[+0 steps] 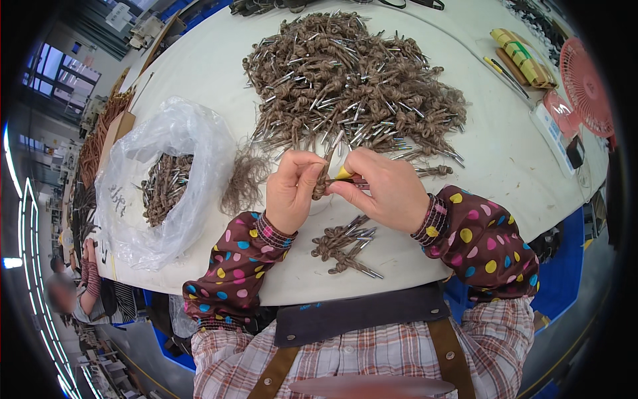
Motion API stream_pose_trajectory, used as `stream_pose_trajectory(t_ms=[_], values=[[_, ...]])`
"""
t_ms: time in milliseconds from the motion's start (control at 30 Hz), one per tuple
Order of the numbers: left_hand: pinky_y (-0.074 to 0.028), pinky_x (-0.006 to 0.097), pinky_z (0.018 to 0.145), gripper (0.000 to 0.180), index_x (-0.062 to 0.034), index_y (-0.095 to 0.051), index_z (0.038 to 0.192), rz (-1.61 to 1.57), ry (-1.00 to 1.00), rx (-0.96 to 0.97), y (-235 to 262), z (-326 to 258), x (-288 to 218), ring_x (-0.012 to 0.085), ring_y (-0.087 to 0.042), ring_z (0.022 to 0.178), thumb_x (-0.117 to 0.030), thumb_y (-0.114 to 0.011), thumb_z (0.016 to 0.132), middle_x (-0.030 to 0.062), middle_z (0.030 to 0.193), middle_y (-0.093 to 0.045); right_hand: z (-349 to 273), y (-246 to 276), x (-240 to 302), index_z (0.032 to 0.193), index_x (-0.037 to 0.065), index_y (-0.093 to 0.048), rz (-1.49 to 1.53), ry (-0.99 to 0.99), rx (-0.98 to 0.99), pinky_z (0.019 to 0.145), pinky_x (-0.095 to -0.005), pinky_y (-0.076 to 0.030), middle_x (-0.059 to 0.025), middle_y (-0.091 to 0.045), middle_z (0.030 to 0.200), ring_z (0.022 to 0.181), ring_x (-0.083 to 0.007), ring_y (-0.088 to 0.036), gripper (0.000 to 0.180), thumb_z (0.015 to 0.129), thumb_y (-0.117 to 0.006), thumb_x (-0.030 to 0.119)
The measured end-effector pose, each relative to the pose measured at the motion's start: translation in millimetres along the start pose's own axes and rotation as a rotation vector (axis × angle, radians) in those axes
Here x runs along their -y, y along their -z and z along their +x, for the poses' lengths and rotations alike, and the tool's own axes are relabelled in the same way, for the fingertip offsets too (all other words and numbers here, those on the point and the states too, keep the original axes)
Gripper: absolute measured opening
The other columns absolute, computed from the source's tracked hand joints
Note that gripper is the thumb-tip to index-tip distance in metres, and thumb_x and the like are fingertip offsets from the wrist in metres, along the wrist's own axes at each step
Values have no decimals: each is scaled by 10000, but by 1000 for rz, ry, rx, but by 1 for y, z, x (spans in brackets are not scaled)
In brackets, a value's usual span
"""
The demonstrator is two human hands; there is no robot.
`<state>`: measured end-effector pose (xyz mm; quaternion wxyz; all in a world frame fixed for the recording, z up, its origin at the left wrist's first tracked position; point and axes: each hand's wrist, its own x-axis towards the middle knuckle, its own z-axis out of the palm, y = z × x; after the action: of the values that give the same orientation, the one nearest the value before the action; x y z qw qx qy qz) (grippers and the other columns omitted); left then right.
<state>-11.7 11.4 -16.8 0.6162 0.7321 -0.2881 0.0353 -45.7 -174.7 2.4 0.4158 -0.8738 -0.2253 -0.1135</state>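
- Where the white table (pixel 465 153) runs under everything, it carries the biggest mass in view: a heap of knotted brown cords with metal tips (pixel 352 80), spread across the far middle, well beyond the hands.
- Clear plastic bag (pixel 166 186) stands open to the left, more of the same tipped cords lying inside it; a loose tuft of brown fibre (pixel 242 183) lies just beside the bag's right edge.
- Pink fan (pixel 585 83) sits at the far right rim of the table; a yellow and green bundle (pixel 522 56) lies near it, well apart from the work.
- Small pile of knotted cords (pixel 345 243) lies on the table just below and between the wrists, near both hands alike.
- Left hand (pixel 292 189): fingers curled together, thumb pressed against the cord in work from its left side.
- Right hand (pixel 382 186): fingers closed, thumb and forefinger pinched on a small yellow piece (pixel 343 173) at the cord; whether it is a tool or a tag cannot be told.
- Cord in work (pixel 321 183): held above the table between the two hands, touching both. Its long axis runs roughly up and away from the person, the knotted end low by the left thumb. The left hand covers more of it; the right meets it from the side.
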Motion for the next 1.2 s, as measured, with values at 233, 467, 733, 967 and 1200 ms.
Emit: stream_pose_trajectory(t_ms=[233, 467, 733, 967, 1200], values=[[-477, 217, 650, 86, -23, -546, 966, 97, -9, 11, 2, -2, 6, 90, -618, 737, -84, -563, 907, 50, 801, -631, 0, 0, 0, 804, 72, -533, -42, 45, -13, 508, -328, -407, -57, -520, 724, 593, -242, -538, 232, 821, -646, 274], [-483, 224, 655, 80, -24, -545, 964, 174, -53, 37, 2, -2, 1, 109, -632, 737, -79, -557, 908, 60, 802, -635, -1, -4, -3, 813, 67, -539, 8, 11, 31, 504, -304, -412, -55, -537, 717, 585, -212, -552, 225, 823, -649, 262], [-399, 183, 525, 88, -51, -446, 995, -165, 112, 132, 5, 0, 3, 70, -559, 600, -134, -422, 977, 42, 710, -603, 8, 18, -2, 842, 47, -535, 298, -137, 1, 574, -307, -461, -66, -547, 727, 624, -223, -568, 294, 789, -686, 294], [-375, 171, 549, 114, -55, -442, 1001, -232, 98, 181, 6, 1, 3, 60, -544, 593, -162, -404, 986, 36, 690, -588, 7, 17, -10, 856, 52, -583, 115, 58, -57, 542, -249, -423, -37, -558, 781, 602, -152, -508, 203, 701, -714, 47], [-448, 385, 761, 136, -87, -557, 970, 887, -17, 87, 43, -2, 11, 276, -561, 924, -117, -587, 841, 59, 956, -615, 3, 17, -19, 837, 42, -572, 40, 98, 69, 569, -298, -460, -63, -581, 774, 652, -213, -584, 186, 707, -704, 56]])
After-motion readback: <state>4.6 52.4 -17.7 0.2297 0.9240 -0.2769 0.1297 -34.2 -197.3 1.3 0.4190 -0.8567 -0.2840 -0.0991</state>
